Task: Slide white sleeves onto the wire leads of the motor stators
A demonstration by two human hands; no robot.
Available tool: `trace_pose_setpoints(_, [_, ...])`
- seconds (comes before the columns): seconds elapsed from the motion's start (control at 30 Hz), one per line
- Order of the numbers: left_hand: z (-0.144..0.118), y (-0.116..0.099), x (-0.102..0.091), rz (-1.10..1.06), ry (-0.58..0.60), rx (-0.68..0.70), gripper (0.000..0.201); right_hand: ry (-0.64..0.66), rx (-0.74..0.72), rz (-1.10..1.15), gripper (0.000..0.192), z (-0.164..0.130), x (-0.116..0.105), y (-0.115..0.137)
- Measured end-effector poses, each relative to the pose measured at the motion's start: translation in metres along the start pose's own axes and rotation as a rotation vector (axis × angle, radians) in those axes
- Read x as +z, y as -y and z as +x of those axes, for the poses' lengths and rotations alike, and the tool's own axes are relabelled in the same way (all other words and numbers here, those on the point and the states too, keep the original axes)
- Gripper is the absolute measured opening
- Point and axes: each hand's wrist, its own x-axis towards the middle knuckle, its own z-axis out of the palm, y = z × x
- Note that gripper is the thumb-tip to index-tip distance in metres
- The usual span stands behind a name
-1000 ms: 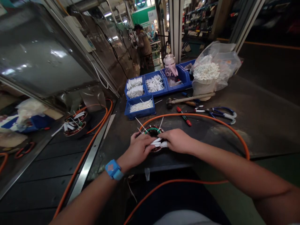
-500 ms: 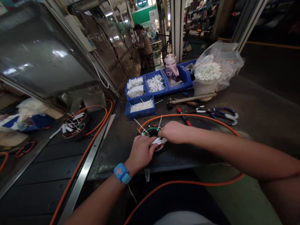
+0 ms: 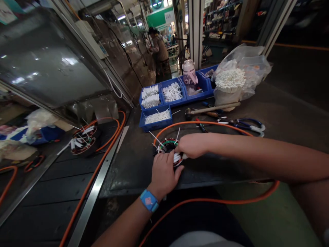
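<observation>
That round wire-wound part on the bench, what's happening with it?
A person has both hands on the stator at the bench's near edge. The left hand presses on its near side; the right hand grips the white sleeves at its rim. An orange hose loops around it; a hammer lies behind.

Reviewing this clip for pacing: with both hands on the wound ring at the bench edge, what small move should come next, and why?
Probably press the white sleeves down into the wound ring with the right hand. The left hand lies flat on the ring's near side, steadying it, while the right hand's fingers sit on the sleeve bundle, which juts out at the ring's right edge.
</observation>
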Motion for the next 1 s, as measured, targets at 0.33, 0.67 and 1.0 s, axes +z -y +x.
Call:
trace_pose_setpoints(0.33, [-0.005, 0.004, 0.021, 0.029, -0.203, 0.021, 0.037, -0.215, 0.067, 0.321, 0.023, -0.010, 0.029, -0.001])
trace_pose_setpoints(0.67, [-0.001, 0.010, 0.026, 0.030, -0.365, 0.109, 0.031, -1.012, 1.275, -0.137, 0.026, -0.116, 0.018, -0.175])
trace_pose_setpoints(1.0, [-0.003, 0.008, 0.020, -0.056, -0.288, 0.103, 0.040, -1.663, 1.026, 0.233, 0.012, -0.136, 0.029, -0.205])
